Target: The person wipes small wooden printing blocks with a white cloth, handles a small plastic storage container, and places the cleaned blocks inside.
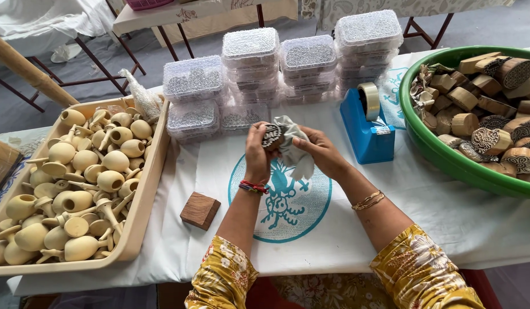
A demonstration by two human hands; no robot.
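Here, head view: left hand [258,150] raised over the middle of the table [448,217], fingers closed around a small carved wooden block [272,136], carved face up. Right hand [322,151] just beside it, fingers pinching a pale grey cloth [293,146] that touches the block and hangs down between the hands. Below them, a white sheet with a teal round print [288,212]. Plain square wooden block [200,210] lying flat to the left, apart from the hands. Beige tray [145,200] at far left, heaped with pale wooden knob handles [87,183]. Stacked clear lidded boxes [250,57] along the back. Blue tape dispenser [365,129] near the right hand. Green basin [448,160] at right, full of carved wooden blocks [494,114]
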